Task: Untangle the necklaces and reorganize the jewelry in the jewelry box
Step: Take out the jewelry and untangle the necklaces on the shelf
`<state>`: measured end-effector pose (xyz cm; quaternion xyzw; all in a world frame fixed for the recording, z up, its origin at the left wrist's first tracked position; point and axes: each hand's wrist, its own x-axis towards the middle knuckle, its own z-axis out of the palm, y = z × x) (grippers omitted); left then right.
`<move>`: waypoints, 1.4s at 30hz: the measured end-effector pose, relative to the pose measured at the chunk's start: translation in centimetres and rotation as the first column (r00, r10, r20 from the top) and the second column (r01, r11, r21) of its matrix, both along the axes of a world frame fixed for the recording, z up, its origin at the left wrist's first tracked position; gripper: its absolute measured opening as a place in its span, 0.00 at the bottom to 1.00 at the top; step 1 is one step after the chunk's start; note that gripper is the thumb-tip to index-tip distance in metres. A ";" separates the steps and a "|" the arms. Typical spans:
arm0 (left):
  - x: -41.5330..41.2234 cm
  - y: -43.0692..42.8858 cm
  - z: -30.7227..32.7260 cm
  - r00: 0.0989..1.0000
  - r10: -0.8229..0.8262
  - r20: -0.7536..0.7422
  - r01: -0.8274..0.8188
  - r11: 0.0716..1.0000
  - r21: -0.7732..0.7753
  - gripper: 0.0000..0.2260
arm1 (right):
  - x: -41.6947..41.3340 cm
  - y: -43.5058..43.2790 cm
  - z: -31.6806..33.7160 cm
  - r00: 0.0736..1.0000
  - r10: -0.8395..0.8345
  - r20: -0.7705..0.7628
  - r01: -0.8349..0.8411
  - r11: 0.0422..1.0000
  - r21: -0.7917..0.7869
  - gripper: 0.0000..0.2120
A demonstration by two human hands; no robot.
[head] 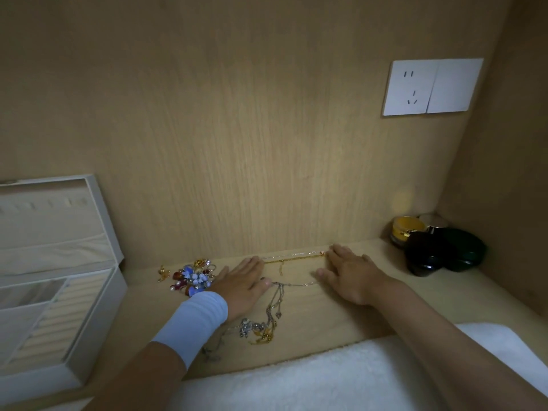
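The left hand and right hand lie flat, grip wide, pressing the gold chain on the desk. Pulling apart too hard could snap it.

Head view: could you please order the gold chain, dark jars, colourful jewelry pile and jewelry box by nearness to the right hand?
1. gold chain, at the right hand fingertips.
2. dark jars, to its right.
3. colourful jewelry pile, past the left hand.
4. jewelry box, far left.
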<state>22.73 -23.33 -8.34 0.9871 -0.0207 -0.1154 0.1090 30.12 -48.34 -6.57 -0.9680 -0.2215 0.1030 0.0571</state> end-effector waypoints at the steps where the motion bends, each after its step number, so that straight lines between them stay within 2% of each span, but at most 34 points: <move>1: 0.0 0.2 0.1 1.000 -0.002 0.026 0.003 1.000 -0.024 0.27 | 0.0 0.0 -0.1 1.000 0.006 0.012 -0.006 1.000 0.000 0.34; 4: -0.5 0.9 0.6 0.981 -0.007 0.194 0.020 0.998 -0.064 0.25 | -0.6 0.7 -0.1 0.995 0.063 0.081 -0.068 0.996 0.055 0.31; 7: -2.0 1.0 1.3 0.949 -0.014 0.314 0.043 0.995 -0.087 0.23 | -1.9 2.3 0.2 0.973 0.184 0.140 -0.199 0.975 0.099 0.28; 9: -3.3 0.6 1.6 0.932 -0.034 0.360 0.072 0.993 -0.093 0.22 | -3.3 3.7 0.3 0.955 0.268 0.131 -0.285 0.948 0.141 0.25; 11: -4.6 -0.3 1.7 0.939 -0.089 0.333 0.121 0.990 -0.077 0.22 | -4.5 4.6 -0.1 0.945 0.315 0.089 -0.326 0.930 0.172 0.23; 15: -6.4 -1.8 0.4 0.974 -0.201 0.100 0.197 0.979 0.047 0.26 | -6.0 4.5 -1.2 0.949 0.314 0.017 -0.315 0.947 0.062 0.30; 17: -7.1 -1.8 -0.3 0.975 -0.220 0.029 0.217 0.973 0.077 0.26 | -6.7 3.9 -1.2 0.951 0.310 0.001 -0.310 0.949 0.055 0.31; 20: -8.2 -1.1 -0.4 0.973 -0.230 0.025 0.228 0.971 0.067 0.25 | -7.6 2.8 -0.5 0.952 0.302 -0.046 -0.297 0.951 0.087 0.31; 24: -9.2 -0.2 0.5 0.979 -0.205 0.009 0.206 0.978 -0.037 0.24 | -8.0 1.6 0.6 0.961 0.274 -0.039 -0.266 0.953 0.144 0.24; 26: -9.2 -0.2 1.0 0.985 -0.166 0.043 0.170 0.979 -0.108 0.23 | -7.3 1.9 1.0 0.973 0.229 0.013 -0.226 0.951 0.211 0.21; 30: -6.5 -0.6 1.3 0.951 -0.096 0.293 0.162 0.964 -0.212 0.17 | -4.6 3.0 1.1 0.987 0.137 0.080 -0.154 0.950 0.272 0.22; 32: -4.3 -1.0 1.1 0.922 -0.099 0.374 0.188 0.960 -0.209 0.15 | -3.5 3.3 1.3 0.992 0.095 0.084 -0.115 0.949 0.295 0.19; 37: -0.5 -2.6 0.8 0.922 -0.175 0.346 0.212 0.974 -0.073 0.13 | -2.9 3.6 0.6 0.997 0.055 0.049 -0.069 0.925 0.374 0.08; 42: 0.5 -2.3 1.0 0.916 -0.136 0.376 0.177 0.981 -0.077 0.08 | -2.9 3.9 -0.5 0.997 0.059 0.053 -0.076 0.907 0.415 0.03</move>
